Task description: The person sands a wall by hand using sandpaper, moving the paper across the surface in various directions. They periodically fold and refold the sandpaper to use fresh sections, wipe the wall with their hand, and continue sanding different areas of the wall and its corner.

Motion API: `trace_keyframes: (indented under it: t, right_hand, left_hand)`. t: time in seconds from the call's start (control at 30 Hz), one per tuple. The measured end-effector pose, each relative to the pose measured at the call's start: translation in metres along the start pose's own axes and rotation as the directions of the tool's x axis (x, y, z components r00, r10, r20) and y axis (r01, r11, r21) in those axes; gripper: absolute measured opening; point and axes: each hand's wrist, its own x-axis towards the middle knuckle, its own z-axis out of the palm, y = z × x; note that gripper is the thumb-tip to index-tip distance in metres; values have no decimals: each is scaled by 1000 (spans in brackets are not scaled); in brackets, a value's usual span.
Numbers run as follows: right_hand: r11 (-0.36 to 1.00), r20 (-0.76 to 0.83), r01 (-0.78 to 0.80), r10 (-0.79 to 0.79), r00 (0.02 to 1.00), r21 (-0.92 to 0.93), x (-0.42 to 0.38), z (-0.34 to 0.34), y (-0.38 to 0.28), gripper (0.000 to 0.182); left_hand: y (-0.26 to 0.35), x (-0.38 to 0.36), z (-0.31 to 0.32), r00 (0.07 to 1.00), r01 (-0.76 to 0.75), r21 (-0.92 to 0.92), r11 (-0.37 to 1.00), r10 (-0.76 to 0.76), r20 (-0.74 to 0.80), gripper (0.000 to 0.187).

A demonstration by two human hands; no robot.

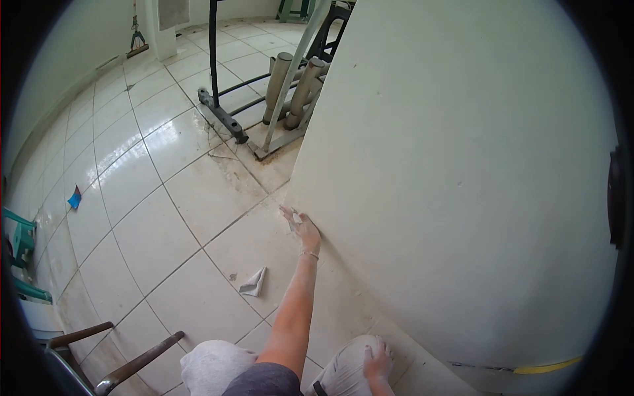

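My left hand (304, 232) reaches forward, low beside the bottom edge of the pale wall (456, 178), close to the floor. White dust covers its fingers. A small greyish-white piece shows between them, too small to name. My right hand (378, 360) lies on my knee, fingers stretched over the light trousers (347, 360), holding nothing. On the tiles left of my forearm is a folded piece of grey-white sheet (253, 282), possibly sandpaper.
Beyond the wall's edge stands a metal frame (228, 119) with thick tubes (277, 89). A blue wrapper (74, 197) lies on the tiled floor (178, 264). Brown chair arms (142, 360) jut in at lower left, near green stools (23, 244). A squeegee (137, 46) leans far back.
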Motion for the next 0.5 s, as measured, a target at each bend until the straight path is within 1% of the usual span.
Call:
trace_keyframes:
  t: [0.03,0.07,0.1,0.13,0.2,0.33,0.37,0.4,0.43,0.5]
  right_hand:
    - [1000,-10,-6,6,1000,1,2,-2,-6,56]
    - [1000,-15,-14,13,1000,-15,-2,-6,-10,55]
    - [999,-13,-21,20,1000,-39,-4,-11,-9,54]
    - [999,-8,-13,13,1000,-37,-2,-14,-7,55]
    - [1000,24,-8,8,1000,-10,-2,-10,-7,57]
    - [1000,30,12,-12,999,6,2,-8,-3,57]
    - [1000,28,21,-21,999,14,2,-5,2,57]
    - [999,22,34,-34,999,22,5,-2,5,57]
    - [1000,6,30,-30,1000,0,4,-3,4,56]
    - [999,-23,20,-21,1000,-40,2,-5,-2,55]
  left_hand:
    - [15,-7,9,999,45,-26,999,-45,-28,92]
    - [44,-6,12,997,-78,-33,996,78,-3,91]
    - [82,1,12,981,-192,-36,981,193,14,91]
    - [102,12,14,952,-305,-35,952,306,30,90]
    - [102,32,17,964,-261,14,965,262,-37,91]
    - [96,56,11,967,-180,106,978,196,-161,94]
    - [74,61,5,985,-65,102,993,80,-153,95]
    - [32,65,-3,989,47,94,994,-33,-145,95]
    - [10,66,-6,980,155,83,984,-143,-136,96]
    - [12,56,-6,973,201,73,977,-190,-130,95]
